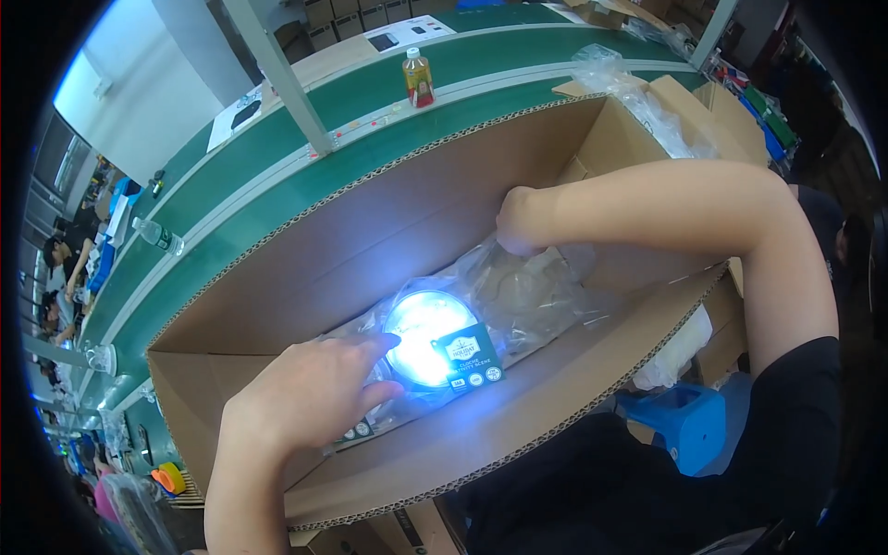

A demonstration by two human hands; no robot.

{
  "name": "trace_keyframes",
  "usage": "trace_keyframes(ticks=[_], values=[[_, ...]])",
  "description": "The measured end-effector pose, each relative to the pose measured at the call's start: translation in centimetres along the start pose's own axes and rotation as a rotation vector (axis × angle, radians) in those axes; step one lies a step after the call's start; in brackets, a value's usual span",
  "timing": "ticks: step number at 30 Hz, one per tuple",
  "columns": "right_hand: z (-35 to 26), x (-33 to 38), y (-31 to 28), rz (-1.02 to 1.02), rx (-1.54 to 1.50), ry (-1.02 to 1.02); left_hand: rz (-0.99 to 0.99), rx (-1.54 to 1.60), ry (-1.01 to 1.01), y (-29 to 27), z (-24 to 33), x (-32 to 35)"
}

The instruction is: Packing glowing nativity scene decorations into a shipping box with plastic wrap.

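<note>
A deep brown cardboard box [370, 222] stands open before me. Inside it glows a round clear dome light [421, 338], blue-white and partly washed out by its own glare. A dark green card tag [470, 356] hangs at its right side. My left hand [319, 388] grips the dome's left edge, thumb and forefinger showing at its rim; the other fingers are hidden. My right hand [525, 222] reaches down at the box's far right, bent at the wrist, its fingers out of sight by a clear plastic bag [527, 287]. Another tag [356, 431] shows below my left hand.
Beyond the box runs a green work line [370, 116] with a metal post [277, 74] and a drink bottle [418, 79]. A clear bottle [157, 236] lies further left. A blue stool [684, 430] is at the lower right. People sit along the far left.
</note>
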State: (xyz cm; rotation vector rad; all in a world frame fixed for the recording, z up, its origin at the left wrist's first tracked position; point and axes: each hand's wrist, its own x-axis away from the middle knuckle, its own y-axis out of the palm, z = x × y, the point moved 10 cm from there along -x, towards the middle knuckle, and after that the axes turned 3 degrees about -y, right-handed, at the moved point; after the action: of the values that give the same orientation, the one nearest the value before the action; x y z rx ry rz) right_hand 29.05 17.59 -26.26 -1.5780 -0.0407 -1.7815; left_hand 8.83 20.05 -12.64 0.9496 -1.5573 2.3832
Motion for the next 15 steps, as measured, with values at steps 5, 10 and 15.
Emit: trace_keyframes(ticks=[5,10,15], values=[[1.1,1.9,-0.2,0.036,-0.008,0.095,-0.009,0.002,0.014,0.1,0.2,-0.2],[-4.3,1.8,-1.3,0.208,0.110,-0.133,0.005,-0.005,0.012,-0.3,0.3,-0.2],[-7.2,-2.3,6.6,0.108,-0.198,-0.479,0.024,-0.031,0.053,-1.0,1.5,-0.5]])
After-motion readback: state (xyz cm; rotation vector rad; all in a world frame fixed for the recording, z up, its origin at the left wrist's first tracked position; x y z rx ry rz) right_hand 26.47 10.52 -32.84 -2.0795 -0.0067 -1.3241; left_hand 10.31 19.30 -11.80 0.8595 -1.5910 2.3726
